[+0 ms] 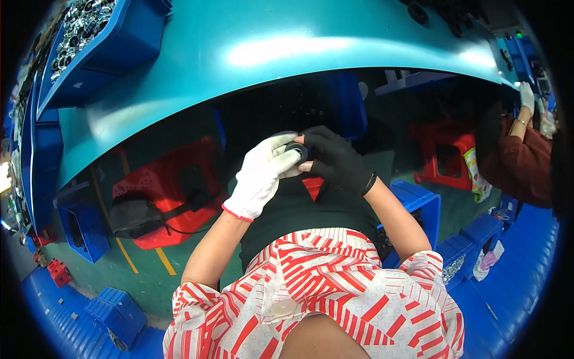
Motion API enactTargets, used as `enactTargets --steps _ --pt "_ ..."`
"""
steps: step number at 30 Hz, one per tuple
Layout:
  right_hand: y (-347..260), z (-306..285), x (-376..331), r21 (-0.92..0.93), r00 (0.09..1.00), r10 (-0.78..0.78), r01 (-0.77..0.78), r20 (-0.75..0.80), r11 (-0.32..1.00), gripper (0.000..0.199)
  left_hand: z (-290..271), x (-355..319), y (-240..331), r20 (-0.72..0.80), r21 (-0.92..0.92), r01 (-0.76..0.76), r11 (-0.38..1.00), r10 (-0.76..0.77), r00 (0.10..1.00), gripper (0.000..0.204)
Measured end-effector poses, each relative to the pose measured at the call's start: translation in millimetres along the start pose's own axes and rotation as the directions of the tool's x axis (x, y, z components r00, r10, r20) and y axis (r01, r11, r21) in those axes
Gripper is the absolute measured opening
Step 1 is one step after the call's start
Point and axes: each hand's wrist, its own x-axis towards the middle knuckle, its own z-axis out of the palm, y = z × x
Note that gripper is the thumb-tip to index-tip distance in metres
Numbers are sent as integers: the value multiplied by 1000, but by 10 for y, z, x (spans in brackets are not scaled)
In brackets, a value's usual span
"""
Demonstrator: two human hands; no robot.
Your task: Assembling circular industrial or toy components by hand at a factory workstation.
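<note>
Where fingers [284, 160] meet, a ring [304, 154] sits.

No texts, labels, brands, numbers or signs can be read (details near the rim are too small).

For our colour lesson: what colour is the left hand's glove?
The glove is white and red-edged, shown best in the head view.

Mod. bright o'all, w/ white glare on far teal tabletop [197, 78], esp. ctr & right, deep shadow under it hiding detail, white left glove [260, 173] v. bright vs. murky black right glove [342, 163], fisheye bending straight edges, corners black, far-left rim clutter soft/indistinct.
</note>
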Motion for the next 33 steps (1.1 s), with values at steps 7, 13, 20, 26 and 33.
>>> enactTargets --steps 7,13,20,26,33 --pt "93 -18 38 46 997 -27 23 72 999 47 7 -7 -41 2 -163 23 986 -23 1000 33" --pt "101 43 0 -11 996 -38 39 83 999 48 -18 9 -80 -2 -140 25 990 -25 1000 37" --pt "-14 84 -18 -20 998 -18 19 59 1000 51 -40 52 -129 -29 -185 22 982 -28 999 39" --pt "-39 112 -19 -14 999 27 -26 44 1000 52 -59 65 -169 7 -218 46 975 -46 999 30" --pt "-38 -3 -6 33 998 -28 26 63 999 53 -6 6 67 -38 347 -8 938 23 999 49"
